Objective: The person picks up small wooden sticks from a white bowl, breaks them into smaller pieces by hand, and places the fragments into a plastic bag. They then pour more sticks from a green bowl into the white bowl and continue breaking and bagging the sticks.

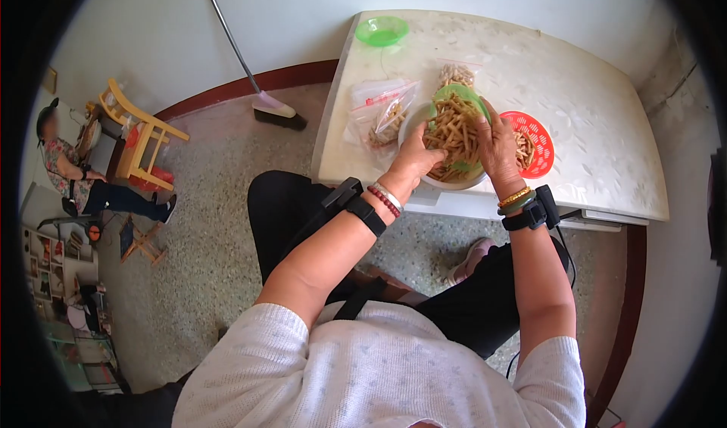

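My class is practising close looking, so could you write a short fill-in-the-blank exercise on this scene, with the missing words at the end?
1. The basket to the right of the heaped brown sticks is coloured ____.
2. The broom has its bristles on the ____.
3. The small bowl at the table's far left corner is coloured ____.
4. Red beads go with the left hand; the gold bracelet goes with the ____ one.

Missing words: red; floor; green; right.

One wide head-worn view looks forward and down at the nearby table [545, 80].
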Demonstrator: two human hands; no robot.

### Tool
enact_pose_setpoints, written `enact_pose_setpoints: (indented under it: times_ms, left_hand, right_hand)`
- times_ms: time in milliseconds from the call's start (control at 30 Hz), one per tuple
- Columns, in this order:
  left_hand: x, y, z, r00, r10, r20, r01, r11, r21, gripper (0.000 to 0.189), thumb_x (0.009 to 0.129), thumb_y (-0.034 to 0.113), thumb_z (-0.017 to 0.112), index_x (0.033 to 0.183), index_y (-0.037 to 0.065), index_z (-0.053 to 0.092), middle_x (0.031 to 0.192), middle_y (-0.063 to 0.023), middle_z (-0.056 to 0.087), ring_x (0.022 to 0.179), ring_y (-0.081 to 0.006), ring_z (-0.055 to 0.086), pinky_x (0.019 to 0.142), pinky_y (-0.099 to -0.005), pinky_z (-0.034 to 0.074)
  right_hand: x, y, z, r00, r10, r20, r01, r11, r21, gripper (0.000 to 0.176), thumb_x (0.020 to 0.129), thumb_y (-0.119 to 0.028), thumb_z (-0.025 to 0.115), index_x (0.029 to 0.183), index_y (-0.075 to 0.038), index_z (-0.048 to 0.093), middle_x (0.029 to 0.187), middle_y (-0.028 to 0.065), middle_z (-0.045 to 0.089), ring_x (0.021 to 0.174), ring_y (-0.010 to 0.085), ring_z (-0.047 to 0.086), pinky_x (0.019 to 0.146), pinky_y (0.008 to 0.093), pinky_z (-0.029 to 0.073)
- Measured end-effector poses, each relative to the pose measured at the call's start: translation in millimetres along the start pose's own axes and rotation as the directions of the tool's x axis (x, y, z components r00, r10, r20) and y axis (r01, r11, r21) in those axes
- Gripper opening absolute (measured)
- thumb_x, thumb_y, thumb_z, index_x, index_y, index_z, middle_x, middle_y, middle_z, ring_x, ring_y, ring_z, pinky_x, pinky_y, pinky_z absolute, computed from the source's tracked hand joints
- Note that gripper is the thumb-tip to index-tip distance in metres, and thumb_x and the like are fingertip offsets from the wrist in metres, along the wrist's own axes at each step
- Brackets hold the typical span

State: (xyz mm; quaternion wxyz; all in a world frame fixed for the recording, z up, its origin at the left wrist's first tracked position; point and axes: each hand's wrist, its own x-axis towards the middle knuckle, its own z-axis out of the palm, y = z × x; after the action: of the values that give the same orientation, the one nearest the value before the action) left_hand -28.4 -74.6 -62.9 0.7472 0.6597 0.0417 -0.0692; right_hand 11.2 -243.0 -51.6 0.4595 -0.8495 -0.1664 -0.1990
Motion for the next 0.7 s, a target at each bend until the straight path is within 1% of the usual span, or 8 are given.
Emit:
enact_pose_setpoints:
  times_ms: [67, 133, 333, 400, 533, 600, 633, 700]
  left_hand:
    - [2.3, -3.6, -0.4, 0.999, 0.009, -0.039, -0.007, 0.999, 0.051, 0.071, 0.079, -0.005, 0.06, 0.14, -0.001, 0.023, 0.12, -0.0155, 0.051, 0.097, -0.0192, 0.058, 0.072, -0.0266, 0.054]
    - [6.7, -10.0, -3.0, 0.997, 0.022, -0.081, -0.014, 0.995, 0.1, 0.07, 0.079, -0.005, 0.061, 0.139, -0.002, 0.025, 0.119, -0.0157, 0.051, 0.097, -0.0193, 0.058, 0.072, -0.027, 0.054]
    - [15.5, -23.8, -9.8, 0.994, 0.107, 0.009, -0.107, 0.979, 0.174, 0.068, 0.077, -0.005, 0.061, 0.137, -0.004, 0.029, 0.117, -0.0161, 0.054, 0.097, -0.0194, 0.059, 0.073, -0.0269, 0.054]
    - [14.4, -20.7, -10.8, 0.99, 0.137, -0.01, -0.118, 0.884, 0.453, 0.061, 0.078, -0.004, 0.06, 0.134, -0.006, 0.035, 0.118, -0.0168, 0.055, 0.096, -0.0191, 0.06, 0.075, -0.0259, 0.052]
    - [12.4, -19.8, -14.1, 0.99, 0.138, -0.032, -0.101, 0.844, 0.526, 0.054, 0.08, -0.002, 0.058, 0.131, -0.007, 0.04, 0.117, -0.0173, 0.057, 0.096, -0.0193, 0.06, 0.076, -0.026, 0.05]
    - [14.2, -23.0, -17.2, 0.961, 0.276, -0.002, -0.208, 0.727, 0.655, 0.05, 0.081, -0.002, 0.056, 0.13, -0.007, 0.043, 0.111, -0.017, 0.059, 0.091, -0.0173, 0.061, 0.071, -0.0259, 0.051]
    - [15.5, -25.3, -17.8, 0.961, 0.275, -0.002, -0.207, 0.727, 0.654, 0.05, 0.081, -0.002, 0.056, 0.13, -0.007, 0.043, 0.111, -0.017, 0.059, 0.091, -0.0173, 0.061, 0.071, -0.0259, 0.051]
    - [14.5, -21.9, -17.1, 0.98, 0.198, -0.003, -0.168, 0.84, 0.517, 0.047, 0.083, -0.001, 0.053, 0.129, -0.007, 0.044, 0.106, -0.016, 0.061, 0.082, -0.0143, 0.06, 0.067, -0.0256, 0.051]
  right_hand:
    - [-1.5, -6.7, -2.6, 1.0, -0.011, 0.024, 0.014, 0.99, -0.139, 0.04, 0.096, -0.031, 0.043, 0.13, -0.01, 0.049, 0.091, 0.0224, 0.055, 0.089, 0.0368, 0.054, 0.081, 0.0438, 0.044]
    - [-0.7, -11.6, -5.7, 0.998, -0.05, 0.03, 0.054, 0.986, -0.158, 0.04, 0.095, -0.03, 0.045, 0.13, -0.011, 0.048, 0.092, 0.0215, 0.055, 0.089, 0.0358, 0.053, 0.081, 0.0432, 0.045]
    - [2.1, -18.3, -7.4, 0.983, -0.182, 0.013, 0.177, 0.931, -0.318, 0.04, 0.091, -0.024, 0.052, 0.13, -0.014, 0.049, 0.098, 0.0192, 0.053, 0.09, 0.0338, 0.053, 0.079, 0.0421, 0.046]
    - [4.1, -19.7, -9.9, 0.973, -0.231, -0.001, 0.212, 0.897, -0.387, 0.041, 0.09, -0.023, 0.053, 0.13, -0.015, 0.049, 0.098, 0.0187, 0.053, 0.09, 0.0336, 0.053, 0.079, 0.0422, 0.046]
    - [6.4, -26.7, -20.5, 0.981, -0.194, 0.026, 0.188, 0.899, -0.396, 0.041, 0.09, -0.023, 0.054, 0.13, -0.017, 0.05, 0.099, 0.0181, 0.053, 0.092, 0.034, 0.053, 0.079, 0.0418, 0.047]
    - [6.1, -27.6, -24.3, 0.982, -0.191, 0.013, 0.179, 0.894, -0.41, 0.041, 0.09, -0.023, 0.054, 0.13, -0.017, 0.05, 0.099, 0.018, 0.053, 0.093, 0.0339, 0.053, 0.08, 0.0413, 0.047]
    - [6.9, -26.0, -25.6, 0.978, -0.206, 0.008, 0.192, 0.892, -0.409, 0.041, 0.09, -0.022, 0.054, 0.13, -0.017, 0.05, 0.1, 0.0178, 0.053, 0.093, 0.0335, 0.053, 0.08, 0.0409, 0.047]
    - [9.4, -22.9, -28.7, 0.975, -0.22, 0.004, 0.202, 0.89, -0.409, 0.041, 0.09, -0.022, 0.054, 0.13, -0.017, 0.05, 0.1, 0.0177, 0.054, 0.094, 0.033, 0.053, 0.08, 0.0405, 0.047]
